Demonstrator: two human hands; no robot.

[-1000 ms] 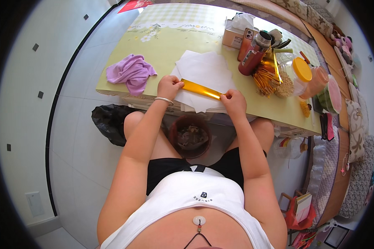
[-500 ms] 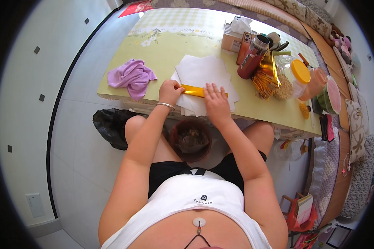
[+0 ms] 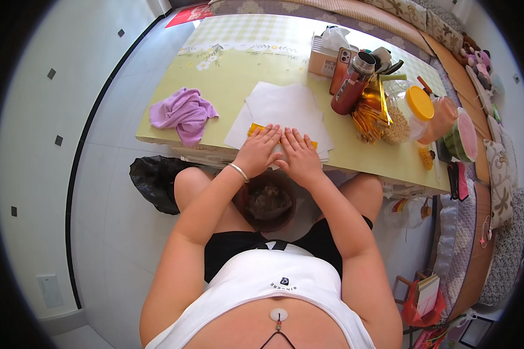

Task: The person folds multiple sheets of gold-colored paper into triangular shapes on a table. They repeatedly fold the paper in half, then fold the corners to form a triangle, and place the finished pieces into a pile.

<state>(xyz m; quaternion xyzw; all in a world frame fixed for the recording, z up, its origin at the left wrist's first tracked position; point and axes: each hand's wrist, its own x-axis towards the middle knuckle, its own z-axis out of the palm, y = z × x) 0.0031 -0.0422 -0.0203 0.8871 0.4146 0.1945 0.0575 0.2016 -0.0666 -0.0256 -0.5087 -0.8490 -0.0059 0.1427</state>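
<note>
Side by side near the table's front edge, my left hand (image 3: 261, 152) and my right hand (image 3: 298, 152) lie flat with fingers stretched out. Both press on a folded strip of shiny gold paper (image 3: 254, 128); its ends show beyond my fingers and its middle is hidden. Beneath the strip sits a fanned stack of white paper sheets (image 3: 285, 104). A lilac cloth (image 3: 184, 114) lies crumpled to the left of the sheets. On the right, a bundle of gold paper pieces (image 3: 370, 117) leans by a dark red thermos (image 3: 351, 87).
Behind the thermos are a tissue box (image 3: 323, 56) and a phone (image 3: 339, 70). A yellow-lidded jar (image 3: 416, 107) and a cut watermelon (image 3: 461, 135) stand on the table (image 3: 215, 78) at right. A brown bin (image 3: 247, 206) is between my knees, a black bag (image 3: 152, 181) to the left.
My left hand has let go of the strip's left end and moved right, from a pinch to lying flat beside my right hand. My right hand has shifted slightly toward me.
</note>
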